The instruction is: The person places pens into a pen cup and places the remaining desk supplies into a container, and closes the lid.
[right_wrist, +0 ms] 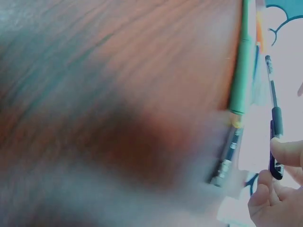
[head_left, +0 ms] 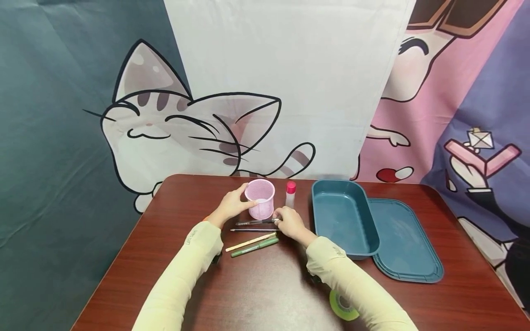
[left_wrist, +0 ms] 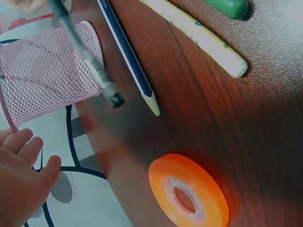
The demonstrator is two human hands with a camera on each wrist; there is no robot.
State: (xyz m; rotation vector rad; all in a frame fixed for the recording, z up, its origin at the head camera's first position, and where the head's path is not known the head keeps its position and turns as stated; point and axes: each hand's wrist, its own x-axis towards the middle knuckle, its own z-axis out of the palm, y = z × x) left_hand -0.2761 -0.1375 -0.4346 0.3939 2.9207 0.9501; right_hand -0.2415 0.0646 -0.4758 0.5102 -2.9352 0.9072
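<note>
A pink mesh pencil cup [head_left: 261, 209] stands upright near the table's far edge. My left hand [head_left: 232, 206] holds it from the left, thumb across its front and fingers at the rim; the left wrist view shows fingertips at the rim of the cup [left_wrist: 52, 71]. My right hand [head_left: 291, 223] pinches a dark pen [right_wrist: 276, 123] near its clip end, its other end pointing left in front of the cup. Just nearer lies a dark blue pencil [left_wrist: 125, 47], then a pale yellow stick [head_left: 250, 241] and a green marker [head_left: 254, 247].
A glue stick [head_left: 290, 195] with a red cap stands right of the cup. A teal box [head_left: 316, 216] and its lid [head_left: 407, 239] lie to the right. A green tape roll [head_left: 337, 310] is by the right forearm; an orange tape roll [left_wrist: 213, 198] lies near the left wrist.
</note>
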